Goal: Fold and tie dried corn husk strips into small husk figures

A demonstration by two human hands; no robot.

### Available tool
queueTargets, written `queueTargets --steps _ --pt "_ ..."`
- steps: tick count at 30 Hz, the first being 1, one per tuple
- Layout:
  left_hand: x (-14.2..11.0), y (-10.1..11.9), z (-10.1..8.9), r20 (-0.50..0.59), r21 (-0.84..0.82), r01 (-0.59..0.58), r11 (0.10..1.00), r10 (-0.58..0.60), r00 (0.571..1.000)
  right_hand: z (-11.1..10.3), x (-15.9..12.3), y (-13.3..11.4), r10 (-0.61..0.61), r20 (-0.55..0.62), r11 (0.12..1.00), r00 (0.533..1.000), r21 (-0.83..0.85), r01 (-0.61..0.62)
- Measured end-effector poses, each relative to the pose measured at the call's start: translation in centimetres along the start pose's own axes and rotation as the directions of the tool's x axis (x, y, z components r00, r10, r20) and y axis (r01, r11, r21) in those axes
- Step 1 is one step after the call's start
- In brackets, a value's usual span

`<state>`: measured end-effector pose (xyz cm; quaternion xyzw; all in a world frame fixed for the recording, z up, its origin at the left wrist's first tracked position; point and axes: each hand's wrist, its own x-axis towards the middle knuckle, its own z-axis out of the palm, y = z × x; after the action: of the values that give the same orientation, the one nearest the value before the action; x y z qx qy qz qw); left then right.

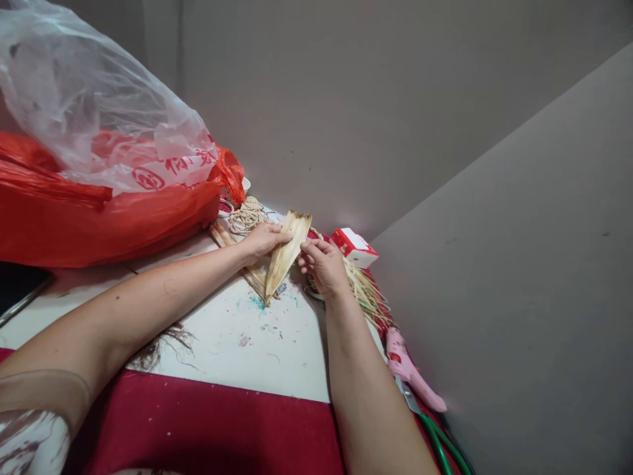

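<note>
A dried corn husk [287, 260], pale tan with a ragged brown upper end, stands tilted above the white tabletop and narrows toward its lower tip. My left hand [266, 241] pinches its left edge, thumb on the face toward me. At the right edge, the thumb and fingertips of my right hand [324, 262] are closed on the husk. More dried husk [254, 280] lies flat beneath my left hand. Behind that hand is a loose heap of twisted cord [247, 214]. Thin straw-like strips [368, 293] spread out beside my right wrist.
Red and clear plastic bags [109, 221] bulge over the left side. A dark phone [20, 290] lies at the left edge. Along the right edge are a red-and-white box [354, 248], a pink glue gun [413, 373] and green-handled scissors [438, 439]. Grey walls [395, 99] stand close behind.
</note>
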<state>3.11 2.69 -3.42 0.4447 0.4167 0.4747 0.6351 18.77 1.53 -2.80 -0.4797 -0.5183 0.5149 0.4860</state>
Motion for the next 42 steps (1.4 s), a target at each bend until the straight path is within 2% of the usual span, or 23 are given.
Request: queueTargets --steps 7,12,14,17,19,23,26,32,38,42 --pt "0.6 -0.5 -0.1 0.012 -0.15 0.022 0.988 -0.02 1.0 -0.2 0.1 0.0 -0.013 -0.024 1.0 1.0 -0.025 0.013" --pt "0.4 -0.2 -0.2 0.024 -0.112 0.002 0.994 0.0 1.0 -0.1 0.2 0.1 -0.008 -0.06 1.0 0.998 -0.026 0.006" --pt "0.3 -0.1 -0.2 0.011 -0.106 -0.001 0.994 0.002 1.0 0.1 0.2 0.0 -0.059 -0.105 0.998 0.993 -0.041 0.055" --pt "0.2 -0.1 -0.2 -0.018 -0.1 -0.013 0.995 0.011 1.0 0.5 0.0 0.0 -0.217 -0.186 0.974 0.958 -0.098 0.202" --pt "0.1 -0.2 -0.2 -0.024 -0.1 -0.027 0.995 0.025 0.999 0.8 -0.1 -0.1 -0.259 -0.17 0.961 0.951 -0.141 0.236" --pt "0.1 -0.4 -0.2 -0.017 -0.099 -0.044 0.994 0.043 0.999 1.2 -0.4 -0.1 -0.155 -0.067 0.971 0.986 -0.195 0.139" --pt "0.2 -0.5 -0.2 -0.01 -0.086 -0.046 0.995 0.046 0.999 1.3 -0.4 0.2 -0.098 -0.042 0.978 0.994 -0.186 0.089" --pt "0.2 -0.5 0.2 -0.041 -0.115 -0.042 0.992 0.037 0.998 1.3 -0.3 0.2 -0.066 -0.071 0.992 0.995 -0.114 0.058" --pt "0.2 0.0 0.2 -0.126 -0.117 -0.11 0.987 0.095 0.988 1.3 -0.2 -0.1 -0.108 -0.136 0.994 0.985 -0.027 0.105" --pt "0.0 0.5 0.1 -0.078 -0.171 -0.059 0.983 0.046 0.996 1.2 -0.2 -0.3 -0.1 -0.114 0.993 0.988 0.051 0.106"
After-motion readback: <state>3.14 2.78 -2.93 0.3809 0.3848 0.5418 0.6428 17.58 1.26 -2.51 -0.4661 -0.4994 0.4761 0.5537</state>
